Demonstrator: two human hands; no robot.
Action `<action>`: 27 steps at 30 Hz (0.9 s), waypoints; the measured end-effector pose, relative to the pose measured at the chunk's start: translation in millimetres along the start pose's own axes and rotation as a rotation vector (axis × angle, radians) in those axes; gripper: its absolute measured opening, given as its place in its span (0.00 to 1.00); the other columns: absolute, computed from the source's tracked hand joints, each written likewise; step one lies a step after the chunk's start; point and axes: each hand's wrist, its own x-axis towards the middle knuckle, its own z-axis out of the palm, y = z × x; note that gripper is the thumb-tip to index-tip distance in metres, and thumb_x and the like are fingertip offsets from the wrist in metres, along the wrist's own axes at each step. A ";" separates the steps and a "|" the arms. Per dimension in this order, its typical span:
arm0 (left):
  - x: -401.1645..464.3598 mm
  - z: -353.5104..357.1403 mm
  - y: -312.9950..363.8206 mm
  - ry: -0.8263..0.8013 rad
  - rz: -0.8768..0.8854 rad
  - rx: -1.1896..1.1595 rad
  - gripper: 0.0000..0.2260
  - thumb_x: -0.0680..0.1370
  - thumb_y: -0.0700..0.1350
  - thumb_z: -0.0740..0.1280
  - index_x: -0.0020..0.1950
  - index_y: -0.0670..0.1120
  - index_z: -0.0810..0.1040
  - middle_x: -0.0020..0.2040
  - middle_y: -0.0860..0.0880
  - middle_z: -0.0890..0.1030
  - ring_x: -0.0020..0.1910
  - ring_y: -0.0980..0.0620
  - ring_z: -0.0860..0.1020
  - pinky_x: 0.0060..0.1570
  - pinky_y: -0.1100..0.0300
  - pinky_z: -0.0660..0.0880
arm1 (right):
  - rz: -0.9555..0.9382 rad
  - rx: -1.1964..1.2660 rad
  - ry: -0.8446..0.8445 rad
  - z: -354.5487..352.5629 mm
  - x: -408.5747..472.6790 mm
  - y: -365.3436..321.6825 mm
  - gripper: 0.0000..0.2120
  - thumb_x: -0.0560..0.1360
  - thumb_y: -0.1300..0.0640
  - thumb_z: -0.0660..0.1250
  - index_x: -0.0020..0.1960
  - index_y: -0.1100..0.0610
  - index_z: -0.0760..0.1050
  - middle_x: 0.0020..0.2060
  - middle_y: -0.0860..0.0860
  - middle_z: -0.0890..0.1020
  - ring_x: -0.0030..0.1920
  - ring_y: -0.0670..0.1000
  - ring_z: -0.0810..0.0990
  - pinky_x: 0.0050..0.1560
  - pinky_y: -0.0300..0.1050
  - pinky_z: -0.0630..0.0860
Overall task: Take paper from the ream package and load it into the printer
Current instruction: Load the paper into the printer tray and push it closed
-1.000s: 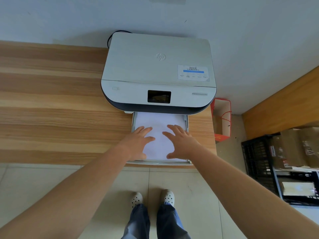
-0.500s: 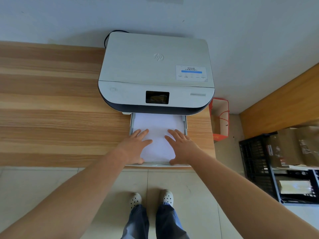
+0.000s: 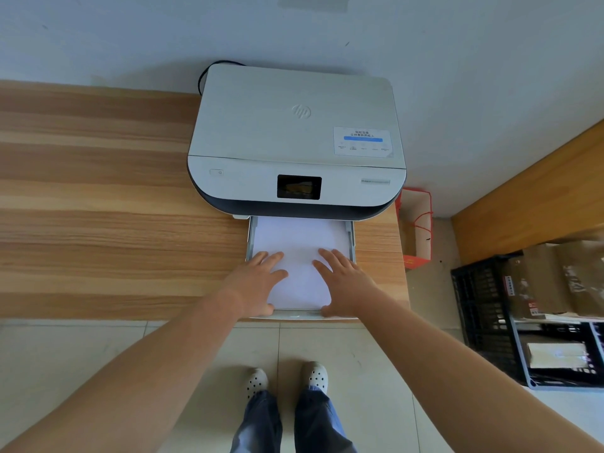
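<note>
Paper (image 3: 299,243) lies as a white stack in the pulled-out tray (image 3: 351,238) at the front of the printer (image 3: 294,138), its far end running under the printer's dark lower edge and its near end reaching almost to the tray's front lip. Your left hand (image 3: 258,282) rests flat on the near-left part of the stack, fingers spread and pointing toward the printer, thumb angled inward across the sheet; the heel of that hand sits over the tray's left edge. Your right hand (image 3: 343,281) mirrors it on the near-right part, palm down, fingers spread, with the thumb side down at the tray's front lip. Neither hand is closed around anything: both are laid open, pressing on top of the paper, with a bare strip of white sheet showing between them. The printer stands at the right end of the wooden tabletop (image 3: 114,223), back against the wall, a dark screen (image 3: 299,187) in its front panel and a black cable (image 3: 209,68) at its rear left corner. The tray's front overhangs the tabletop's near edge. On the floor to the right: a red-trimmed paper bag (image 3: 416,223) and a black crate (image 3: 483,305) holding cardboard boxes. Your shoes (image 3: 315,376) show below on pale floor tiles.
</note>
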 end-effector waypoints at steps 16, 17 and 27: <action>-2.5 1.1 1.0 -0.037 -0.009 -0.008 0.33 0.75 0.52 0.66 0.77 0.54 0.55 0.79 0.50 0.43 0.77 0.46 0.45 0.70 0.50 0.61 | 0.038 0.146 0.000 -0.8 -3.4 1.6 0.45 0.71 0.42 0.69 0.78 0.51 0.47 0.78 0.50 0.42 0.78 0.55 0.39 0.74 0.57 0.53; -3.3 0.4 0.6 -0.039 -0.002 -0.003 0.34 0.75 0.52 0.66 0.77 0.54 0.54 0.79 0.50 0.43 0.77 0.46 0.45 0.71 0.50 0.61 | 0.054 0.182 0.015 -3.2 -5.2 3.1 0.43 0.72 0.42 0.68 0.78 0.51 0.48 0.78 0.49 0.43 0.78 0.54 0.40 0.74 0.58 0.56; -10.6 -18.3 -28.8 0.268 -0.254 -0.355 0.19 0.78 0.52 0.63 0.67 0.47 0.70 0.66 0.50 0.70 0.64 0.50 0.69 0.61 0.55 0.70 | 0.408 0.467 0.299 -28.1 -10.8 35.7 0.13 0.79 0.56 0.57 0.60 0.57 0.74 0.57 0.52 0.75 0.59 0.56 0.75 0.54 0.51 0.75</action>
